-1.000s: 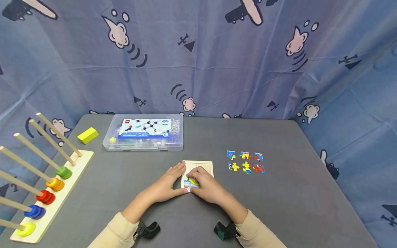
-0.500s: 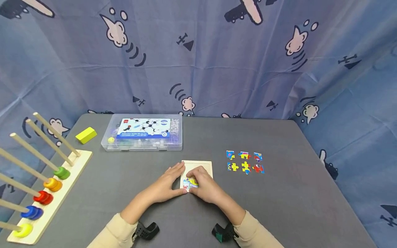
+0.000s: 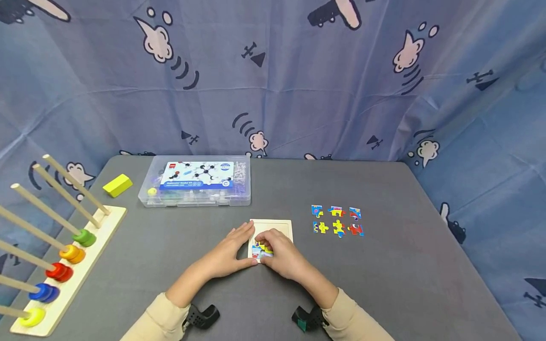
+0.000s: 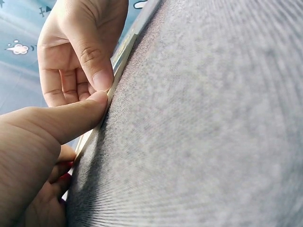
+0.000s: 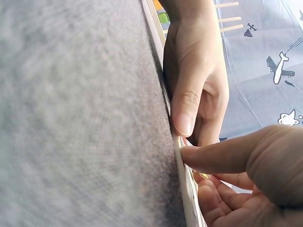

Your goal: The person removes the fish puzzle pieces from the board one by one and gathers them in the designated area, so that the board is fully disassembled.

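Note:
In the head view a shallow wooden puzzle tray (image 3: 279,223) lies on the grey table, with colourful puzzle pieces (image 3: 258,252) in its near left part. My left hand (image 3: 226,253) holds the tray at its left side, thumb at the near edge and fingers along the left rim. Over the tray, my right hand (image 3: 283,255) has its fingers bent onto the pieces, its thumb (image 5: 208,158) at the near rim. A yellow puzzle piece (image 5: 203,175) shows at the right fingertips in the right wrist view; the fingers hide most of it.
Several loose puzzle pieces (image 3: 338,228) lie in two rows right of the tray. Behind stands a clear plastic molecular model kit box (image 3: 195,199), with a yellow block (image 3: 117,185) left of it. A wooden peg rack (image 3: 91,251) with coloured rings occupies the left edge.
My right fingers have shifted slightly over the pieces in the tray. The left hand keeps its hold on the tray, and the loose pieces stay in their rows.

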{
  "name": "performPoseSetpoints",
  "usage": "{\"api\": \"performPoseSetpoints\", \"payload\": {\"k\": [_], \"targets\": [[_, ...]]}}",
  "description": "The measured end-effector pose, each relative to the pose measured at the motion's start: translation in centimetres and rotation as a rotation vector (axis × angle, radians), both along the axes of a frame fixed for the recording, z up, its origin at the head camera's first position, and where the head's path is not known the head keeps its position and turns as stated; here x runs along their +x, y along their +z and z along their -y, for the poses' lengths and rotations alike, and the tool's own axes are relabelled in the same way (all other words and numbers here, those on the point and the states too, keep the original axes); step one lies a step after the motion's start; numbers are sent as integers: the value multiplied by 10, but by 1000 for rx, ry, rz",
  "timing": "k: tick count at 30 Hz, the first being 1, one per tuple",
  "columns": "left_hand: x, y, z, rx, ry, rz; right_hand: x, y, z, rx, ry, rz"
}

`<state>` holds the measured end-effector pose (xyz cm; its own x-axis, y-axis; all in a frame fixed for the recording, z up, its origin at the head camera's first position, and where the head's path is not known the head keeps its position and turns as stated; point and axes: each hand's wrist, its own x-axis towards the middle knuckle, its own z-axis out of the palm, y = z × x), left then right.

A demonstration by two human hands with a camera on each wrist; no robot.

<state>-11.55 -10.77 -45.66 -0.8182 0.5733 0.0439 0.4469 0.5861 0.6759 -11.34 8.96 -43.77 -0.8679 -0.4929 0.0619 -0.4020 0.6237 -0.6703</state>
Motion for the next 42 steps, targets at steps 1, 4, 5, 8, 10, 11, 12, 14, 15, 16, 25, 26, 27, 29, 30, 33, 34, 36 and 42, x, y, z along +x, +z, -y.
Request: {"api": "performPoseSetpoints", "payload": {"k": [1,4,5,8,10,11,12,14,15,16,25,26,27,29,30,33,34,36,42], "targets": [[0,0,0,0,0,1,0,0,0,3,2,-7],[0,0,0,-3,3,-1,0,0,-1,17,12,-40],[0,0,0,-4,3,-2,0,0,-1,26,18,-58],[0,0,0,-9,4,-5,-2,1,-3,56,38,-116],[0,0,0,-9,5,-8,-4,3,-6,73,46,-143],[-1,-1,0,-9,5,-8,-5,4,-8,77,46,-149],[-1,-1,0,-9,7,-8,-6,6,-10,79,48,-152],[-1,-1,-1,-12,10,-9,-8,9,-15,81,44,-144],[-1,-2,-1,-13,11,-9,-9,11,-18,79,43,-140],[-2,-2,-1,-18,12,-8,-9,13,-21,82,40,-131],[-1,-2,-2,-33,18,15,-14,16,-68,95,8,-62],[0,-1,-2,-31,18,17,-14,15,-74,93,12,-67],[0,-1,-2,-29,18,15,-15,15,-80,89,14,-73],[0,0,-2,-28,19,14,-15,13,-92,80,15,-86],[0,0,-2,-29,19,14,-15,13,-98,74,14,-93],[0,1,-1,-31,23,18,-16,12,-113,62,-3,-103],[0,1,-1,-31,24,20,-16,12,-118,58,-6,-103],[0,1,-1,-29,23,21,-17,10,-126,49,-12,-105],[0,1,-1,-27,20,20,-16,4,-145,32,-23,-91]]}}
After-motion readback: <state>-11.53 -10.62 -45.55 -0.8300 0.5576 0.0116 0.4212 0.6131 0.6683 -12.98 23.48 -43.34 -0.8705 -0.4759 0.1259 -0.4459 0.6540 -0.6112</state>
